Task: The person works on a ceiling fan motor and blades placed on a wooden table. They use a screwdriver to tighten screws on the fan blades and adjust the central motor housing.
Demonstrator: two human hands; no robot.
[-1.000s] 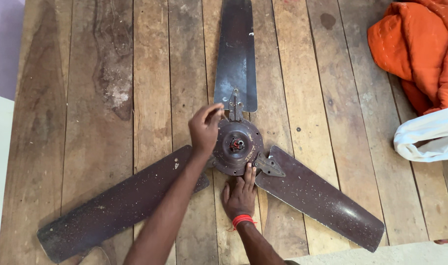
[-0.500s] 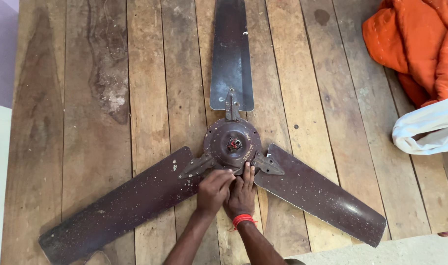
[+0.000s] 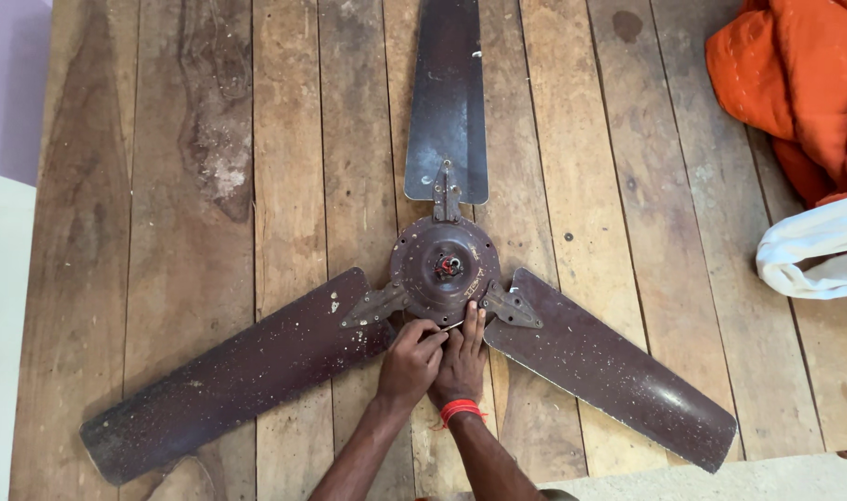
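Observation:
A dusty dark brown three-blade ceiling fan (image 3: 284, 366) lies flat on a worn plank table (image 3: 182, 186). Its round hub (image 3: 444, 267) faces up, with one blade pointing away and the other two toward me. Both my hands meet at the hub's near rim. My left hand (image 3: 408, 364) has its fingers curled and pinched at the rim, beside the left blade's bracket (image 3: 375, 306). My right hand (image 3: 462, 362), with a red band on the wrist, lies flat, its fingers stretched out with the tips on the rim. Whatever small part is pinched is hidden.
An orange cloth (image 3: 804, 83) is bunched at the table's far right corner, with a white cloth or bag (image 3: 818, 250) below it. A pale surface (image 3: 1, 325) borders the table on the left, and a light slab (image 3: 720, 478) lies at the near right.
My left hand came off the hub's far side and moved down next to my right hand at the near rim. The right hand stayed put. The view shifted slightly.

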